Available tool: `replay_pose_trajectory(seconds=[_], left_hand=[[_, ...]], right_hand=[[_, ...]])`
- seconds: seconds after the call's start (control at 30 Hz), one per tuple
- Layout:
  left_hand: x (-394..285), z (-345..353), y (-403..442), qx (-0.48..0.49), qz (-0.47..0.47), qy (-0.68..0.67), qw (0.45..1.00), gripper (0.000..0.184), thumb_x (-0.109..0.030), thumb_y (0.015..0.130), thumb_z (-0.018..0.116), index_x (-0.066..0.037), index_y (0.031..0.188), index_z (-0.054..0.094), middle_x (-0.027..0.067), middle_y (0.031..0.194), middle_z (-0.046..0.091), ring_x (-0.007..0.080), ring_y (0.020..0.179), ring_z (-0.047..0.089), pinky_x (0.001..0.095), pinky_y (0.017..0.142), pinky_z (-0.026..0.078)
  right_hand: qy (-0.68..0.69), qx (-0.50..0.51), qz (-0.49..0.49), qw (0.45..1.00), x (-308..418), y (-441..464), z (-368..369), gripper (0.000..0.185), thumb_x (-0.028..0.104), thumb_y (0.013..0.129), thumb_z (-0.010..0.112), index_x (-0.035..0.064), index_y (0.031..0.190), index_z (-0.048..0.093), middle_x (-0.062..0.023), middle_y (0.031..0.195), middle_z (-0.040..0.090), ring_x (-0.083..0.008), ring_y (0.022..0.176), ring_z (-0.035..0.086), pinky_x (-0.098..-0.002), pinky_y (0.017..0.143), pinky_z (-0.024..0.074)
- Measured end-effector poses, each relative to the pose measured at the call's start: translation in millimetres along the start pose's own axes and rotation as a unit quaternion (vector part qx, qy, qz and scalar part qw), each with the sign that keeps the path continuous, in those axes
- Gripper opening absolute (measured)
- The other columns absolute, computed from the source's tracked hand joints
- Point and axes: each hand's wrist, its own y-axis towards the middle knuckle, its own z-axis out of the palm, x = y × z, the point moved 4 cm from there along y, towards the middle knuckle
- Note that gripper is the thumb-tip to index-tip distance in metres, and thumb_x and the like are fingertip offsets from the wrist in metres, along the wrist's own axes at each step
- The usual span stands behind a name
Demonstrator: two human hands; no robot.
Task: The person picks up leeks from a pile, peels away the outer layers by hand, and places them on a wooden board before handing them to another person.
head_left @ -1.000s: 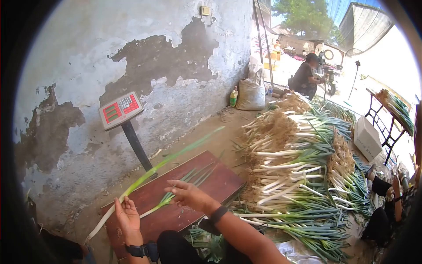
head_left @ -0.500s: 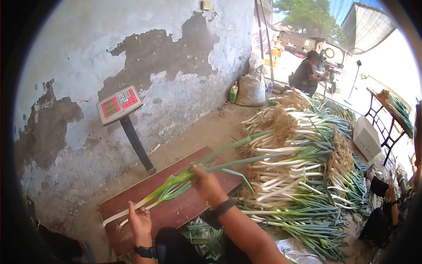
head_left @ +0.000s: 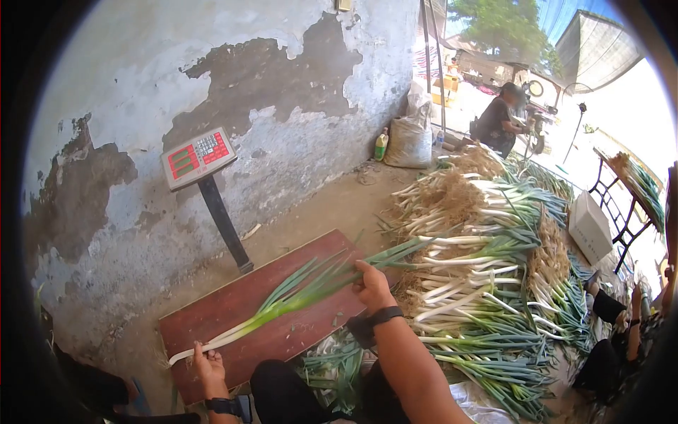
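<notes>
Across the reddish-brown board (head_left: pixel 296 332) of the platform scale lie a few long green onions (head_left: pixel 277 309), white ends toward the lower left and leaves toward the upper right. Closed round their white stems near the root end is my left hand (head_left: pixel 208 367). My right hand (head_left: pixel 373 286) grips the green leaves by the board's right edge. Beyond it, a big pile of green onions (head_left: pixel 466 283) covers the ground, some with brown roots showing. The scale's display (head_left: pixel 199 157) stands on a dark post behind the board.
A peeling wall (head_left: pixel 282 141) runs along the left. A filled sack (head_left: pixel 409 141) and a green bottle (head_left: pixel 382 145) stand against it. At the right are a white box (head_left: pixel 590 226) and a rack (head_left: pixel 628 194) bearing more green onions. One person (head_left: pixel 500 120) sits at the back; another's arm (head_left: pixel 634 325) shows at right.
My right hand has moved right and slightly up along the leaves. My left hand, looser before, has shifted left and closed on the white stems. The green onions now lie lower across the board.
</notes>
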Motion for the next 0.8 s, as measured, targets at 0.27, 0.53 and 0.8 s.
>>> replay_pose_trajectory(seconds=[0.27, 0.53, 0.8], left_hand=[[24, -58, 17, 0.051, 0.002, 0.111, 0.992, 0.018, -0.018, 0.084, 0.053, -0.013, 0.1, 0.047, 0.0035, 0.083, 0.053, 0.0145, 0.065, 0.046, 0.0271, 0.059, 0.037], [23, -62, 38, -0.076, -0.069, -0.046, 0.994, 0.018, -0.017, 0.085, 0.052, -0.011, 0.099, 0.044, 0.0045, 0.087, 0.047, 0.0179, 0.077, 0.054, 0.0319, 0.063, 0.044], [-73, -6, 34, -0.098, 0.124, 0.008, 0.987, 0.069, -0.009, 0.084, 0.048, -0.021, 0.135, 0.004, 0.0145, 0.126, 0.033, 0.0296, 0.09, 0.057, 0.0372, 0.072, 0.045]], right_hand=[[-0.141, -0.073, 0.02, 0.987, -22, 41, -36, 0.012, 0.012, 0.077, 0.06, 0.0065, 0.076, 0.049, -0.0033, 0.056, 0.043, -0.0142, 0.047, 0.045, -0.0256, 0.039, 0.0398], [-0.125, 0.017, 0.014, 0.992, -43, 67, -17, 0.029, 0.016, 0.081, 0.056, 0.0017, 0.103, 0.046, -0.014, 0.101, 0.049, -0.0247, 0.08, 0.055, -0.0318, 0.064, 0.0463], [-0.139, 0.126, 0.033, 0.982, -45, 70, -2, 0.055, 0.03, 0.082, 0.051, 0.0091, 0.129, 0.032, -0.0131, 0.136, 0.024, -0.03, 0.104, 0.05, -0.038, 0.079, 0.0396]])
